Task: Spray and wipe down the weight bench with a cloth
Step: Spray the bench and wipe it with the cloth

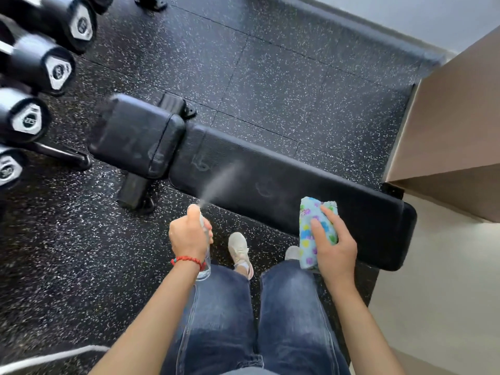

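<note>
A black padded weight bench (270, 182) lies across the middle of the view, its long pad to the right and its short seat pad (135, 136) to the left. My left hand (189, 234) grips a clear spray bottle (205, 263), one finger pressing the nozzle. A cone of mist (219, 182) shoots up and right onto the long pad. My right hand (332, 244) holds a folded light-blue cloth (313, 228) with coloured prints, just over the pad's near edge.
A rack of black dumbbells (32, 77) stands at the left. A beige cabinet or wall corner (454, 117) rises at the right, close to the bench's right end. The floor (297, 77) is black speckled rubber. My legs in jeans and my light shoes (239, 249) are beside the bench.
</note>
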